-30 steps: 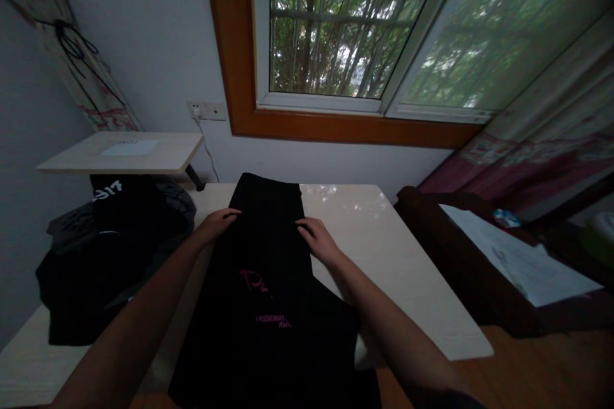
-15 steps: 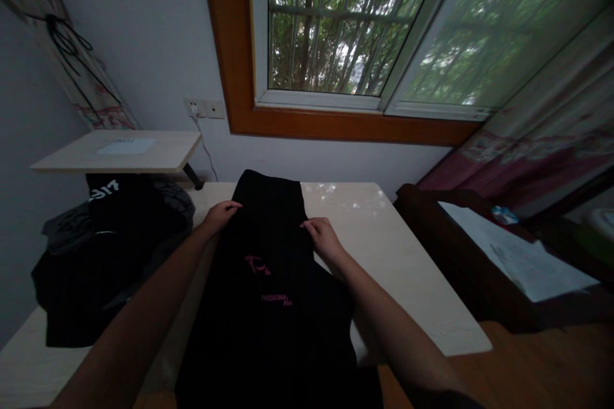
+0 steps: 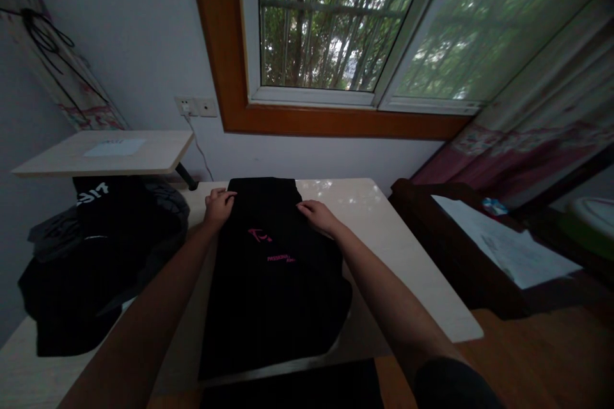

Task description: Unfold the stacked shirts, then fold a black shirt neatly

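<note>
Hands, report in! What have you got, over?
Left hand and right hand flat on black garment, on table. Dark clothes pile at left, apart. Over.

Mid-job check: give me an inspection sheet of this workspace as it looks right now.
Surface: pale table, partly covered by clothes.
Job's things: black garment with pink print, lying flat, near edge hanging over the table front.
Clutter: heap of dark clothes at the table's left.
Hands: left hand and right hand rest on the garment's far corners.
Cables: cord running down from wall socket.
Surroundings: barred window, side shelf, papers on dark furniture.
</note>
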Demonstrator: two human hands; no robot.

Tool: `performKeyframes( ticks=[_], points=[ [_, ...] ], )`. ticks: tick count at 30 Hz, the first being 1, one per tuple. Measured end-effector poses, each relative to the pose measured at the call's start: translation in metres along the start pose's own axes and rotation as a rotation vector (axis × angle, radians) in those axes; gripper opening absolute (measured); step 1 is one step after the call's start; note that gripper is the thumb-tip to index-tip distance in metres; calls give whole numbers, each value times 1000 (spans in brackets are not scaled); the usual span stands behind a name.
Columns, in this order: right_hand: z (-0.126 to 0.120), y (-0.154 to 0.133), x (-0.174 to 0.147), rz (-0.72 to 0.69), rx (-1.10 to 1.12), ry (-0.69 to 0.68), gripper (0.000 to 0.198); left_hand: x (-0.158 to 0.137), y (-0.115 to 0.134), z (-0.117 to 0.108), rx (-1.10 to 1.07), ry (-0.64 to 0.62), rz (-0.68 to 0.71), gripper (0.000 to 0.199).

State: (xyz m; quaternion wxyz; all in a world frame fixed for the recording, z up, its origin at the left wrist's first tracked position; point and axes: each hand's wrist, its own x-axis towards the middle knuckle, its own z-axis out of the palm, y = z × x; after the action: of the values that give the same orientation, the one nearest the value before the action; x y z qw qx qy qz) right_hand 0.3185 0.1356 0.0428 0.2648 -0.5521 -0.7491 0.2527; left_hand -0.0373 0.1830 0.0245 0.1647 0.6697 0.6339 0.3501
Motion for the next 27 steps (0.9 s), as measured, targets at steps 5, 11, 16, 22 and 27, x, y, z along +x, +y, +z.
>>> performKeyframes(
  ticks=[5, 11, 16, 22, 27],
  points=[
    [-20, 12, -64, 59, 109, -99, 34, -60, -17, -11, 158, 8, 212, 46],
    [-43, 5, -139, 190, 424, -188, 38, -136, -18, -43, 233, -182, 352, 34],
    [-44, -26, -162, 245, 653, 106, 35, -173, -7, -64, 177, -211, 306, 26],
    [-34, -117, -159, -23, 501, 202, 28, -201, 45, -78, -228, -345, 51, 45],
    [3, -187, -168, -420, 146, -22, 14, -217, 84, -83, -689, -497, -34, 71]
  ],
)
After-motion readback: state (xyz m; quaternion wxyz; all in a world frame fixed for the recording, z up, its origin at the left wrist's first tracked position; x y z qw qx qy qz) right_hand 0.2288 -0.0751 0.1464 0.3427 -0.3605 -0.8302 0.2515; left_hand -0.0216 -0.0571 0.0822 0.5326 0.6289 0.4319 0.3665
